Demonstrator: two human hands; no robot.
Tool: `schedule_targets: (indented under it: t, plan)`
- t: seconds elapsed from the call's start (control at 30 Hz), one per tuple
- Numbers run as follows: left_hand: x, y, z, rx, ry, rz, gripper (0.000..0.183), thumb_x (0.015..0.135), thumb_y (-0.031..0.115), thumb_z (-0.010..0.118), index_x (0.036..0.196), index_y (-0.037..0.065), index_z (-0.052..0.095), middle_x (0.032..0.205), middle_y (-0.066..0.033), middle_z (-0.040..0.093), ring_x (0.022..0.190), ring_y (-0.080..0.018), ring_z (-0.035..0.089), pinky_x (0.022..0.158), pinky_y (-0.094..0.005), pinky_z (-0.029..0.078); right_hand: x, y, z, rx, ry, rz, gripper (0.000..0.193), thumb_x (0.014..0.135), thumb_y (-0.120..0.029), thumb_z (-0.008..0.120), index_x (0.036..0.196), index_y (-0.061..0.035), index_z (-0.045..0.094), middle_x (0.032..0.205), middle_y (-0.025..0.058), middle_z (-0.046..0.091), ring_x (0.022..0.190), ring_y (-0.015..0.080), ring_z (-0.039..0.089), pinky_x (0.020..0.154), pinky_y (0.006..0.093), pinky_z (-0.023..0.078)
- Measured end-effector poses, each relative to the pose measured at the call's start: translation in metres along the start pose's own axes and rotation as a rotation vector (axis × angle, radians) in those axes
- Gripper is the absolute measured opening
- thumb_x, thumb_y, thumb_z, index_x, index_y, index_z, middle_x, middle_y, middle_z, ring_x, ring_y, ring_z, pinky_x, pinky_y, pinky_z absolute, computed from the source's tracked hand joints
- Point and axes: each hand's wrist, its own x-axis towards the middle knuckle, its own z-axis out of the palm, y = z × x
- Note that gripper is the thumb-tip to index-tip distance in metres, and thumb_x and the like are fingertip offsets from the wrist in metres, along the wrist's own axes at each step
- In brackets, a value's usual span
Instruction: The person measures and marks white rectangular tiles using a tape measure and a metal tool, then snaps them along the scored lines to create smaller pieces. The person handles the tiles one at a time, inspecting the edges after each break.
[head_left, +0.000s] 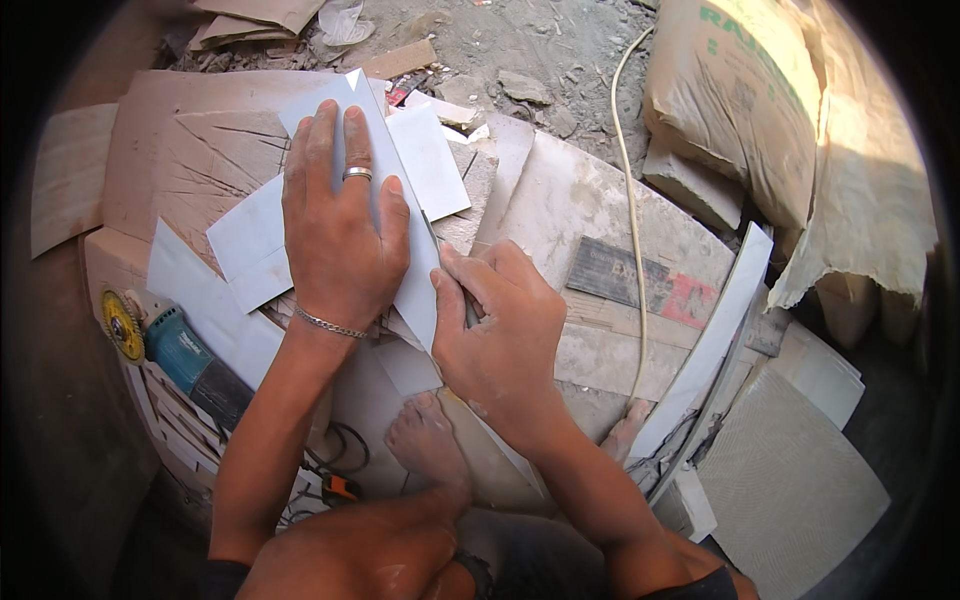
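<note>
A long white tile piece (418, 300) with a pointed far end lies slantwise in front of me, over other pieces. My left hand (345, 215), with a ring and a chain bracelet, rests flat on it, fingers stretched forward and thumb near its right edge. At that same edge, closer to me, my right hand (500, 335) is closed, thumb and fingers bent together. Something thin and dark shows by its fingertips, but the grip hides what it is. Beneath and beside the long piece are a white tile offcut (432, 160) and another white tile (250, 245).
An angle grinder (185, 355) with a yellow disc lies left, beside my forearm. An orange-black tool (340, 488) sits near my bare foot (428, 440). A pale cable (630, 180) crosses the cardboard at right. Filled bags (735, 100), a white strip (700, 350) and a ridged grey tile (790, 470) lie right.
</note>
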Motion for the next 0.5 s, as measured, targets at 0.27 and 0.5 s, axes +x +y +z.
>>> schedule_targets:
  t: [0.27,0.5]
  plan:
    - [-0.001,0.0,0.002,-0.005,0.012,0.001,0.06,0.101,0.021,0.056,0.153,-0.011,0.049,0.161,-0.0304,0.041,0.15,-0.0479,0.036,0.125,-0.0537,0.03,0.011,0.003,0.006,0.029,0.022,-0.05,0.02,0.085,0.003,0.078,0.105,0.0016,0.08,0.075,0.0116,0.06,0.057,0.0208,0.057,0.052,0.0328,0.042]
    - [-0.001,-0.002,0.006,-0.018,0.03,0.01,0.061,0.101,0.021,0.057,0.152,-0.011,0.049,0.16,-0.0308,0.042,0.15,-0.0483,0.037,0.125,-0.0539,0.03,0.012,0.006,0.01,0.029,0.046,-0.068,0.019,0.086,0.001,0.078,0.105,0.0017,0.079,0.074,0.011,0.059,0.057,0.0208,0.057,0.053,0.034,0.043]
